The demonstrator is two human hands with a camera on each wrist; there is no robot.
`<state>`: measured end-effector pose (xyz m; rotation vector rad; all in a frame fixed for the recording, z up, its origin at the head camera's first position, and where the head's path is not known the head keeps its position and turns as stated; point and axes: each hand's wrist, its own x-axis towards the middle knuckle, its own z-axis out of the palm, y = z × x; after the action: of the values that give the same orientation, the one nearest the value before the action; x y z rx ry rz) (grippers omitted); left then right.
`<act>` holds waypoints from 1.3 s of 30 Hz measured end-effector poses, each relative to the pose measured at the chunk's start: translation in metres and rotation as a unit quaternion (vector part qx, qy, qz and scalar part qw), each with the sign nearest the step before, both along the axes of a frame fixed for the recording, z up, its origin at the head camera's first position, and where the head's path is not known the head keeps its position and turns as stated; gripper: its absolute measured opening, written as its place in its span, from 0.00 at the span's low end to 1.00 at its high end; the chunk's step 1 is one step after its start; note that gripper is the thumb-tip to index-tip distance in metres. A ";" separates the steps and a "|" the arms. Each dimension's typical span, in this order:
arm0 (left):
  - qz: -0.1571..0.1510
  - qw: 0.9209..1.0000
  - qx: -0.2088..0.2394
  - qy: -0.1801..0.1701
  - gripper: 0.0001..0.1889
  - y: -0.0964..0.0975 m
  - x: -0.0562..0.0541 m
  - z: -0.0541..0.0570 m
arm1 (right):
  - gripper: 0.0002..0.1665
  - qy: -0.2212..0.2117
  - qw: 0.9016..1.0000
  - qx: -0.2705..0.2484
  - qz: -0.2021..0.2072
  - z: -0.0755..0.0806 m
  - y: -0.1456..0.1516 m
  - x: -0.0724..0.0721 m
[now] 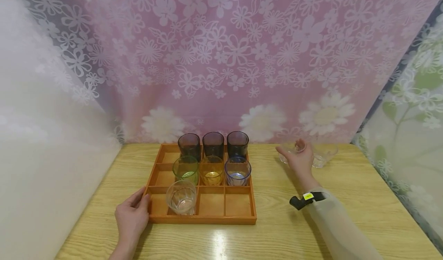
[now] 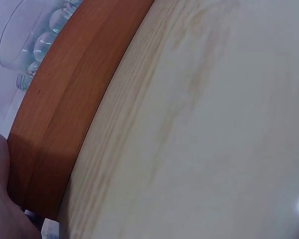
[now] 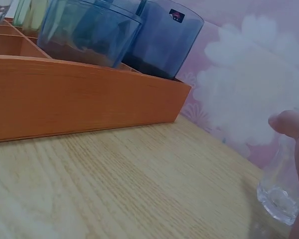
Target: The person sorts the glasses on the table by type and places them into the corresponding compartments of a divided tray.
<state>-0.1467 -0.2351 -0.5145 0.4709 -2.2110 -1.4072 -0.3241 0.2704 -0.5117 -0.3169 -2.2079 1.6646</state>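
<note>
A wooden divided tray (image 1: 204, 220) holds several glasses. My left hand (image 1: 132, 214) grips its left side near the front corner, thumb at the rim. Closest to that hand in the tray is a clear glass (image 1: 181, 200), in the front row. At the back right, my right hand (image 1: 300, 160) holds another clear glass (image 3: 279, 199) between thumb and fingers; the hand partly hides it. In the right wrist view, the thumb (image 3: 289, 123) is at the glass's upper part, and its base is close to the table. Right beside it is a further clear glass (image 1: 320, 159).
Three dark glasses, one a dark glass (image 1: 213, 144), fill part of the tray's back row. In the middle row stand a green glass (image 1: 185, 170), a yellow glass (image 1: 212, 171) and a blue-rimmed glass (image 1: 237, 172). A flowered curtain (image 1: 221, 67) hangs behind the wooden table (image 1: 277, 233).
</note>
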 end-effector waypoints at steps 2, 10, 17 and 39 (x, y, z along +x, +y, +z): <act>-0.002 1.000 0.001 0.001 0.15 0.000 0.000 0.000 | 0.64 0.009 1.000 -0.010 -0.011 0.001 0.000 0.000; -0.004 1.000 0.005 0.003 0.15 0.003 0.000 -0.001 | 0.59 0.031 0.998 -0.028 -0.037 0.008 0.000 0.004; -0.001 1.000 0.002 0.001 0.15 0.001 0.000 -0.002 | 0.55 0.053 0.998 0.002 -0.032 0.016 0.001 0.009; -0.009 1.000 -0.003 0.005 0.15 0.002 0.002 0.003 | 0.45 0.088 0.993 0.038 0.072 0.067 -0.025 0.073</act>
<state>-0.1442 -0.2334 -0.5115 0.4421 -2.2170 -1.4098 -0.2516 0.2458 -0.4444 0.0088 -2.1991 1.6070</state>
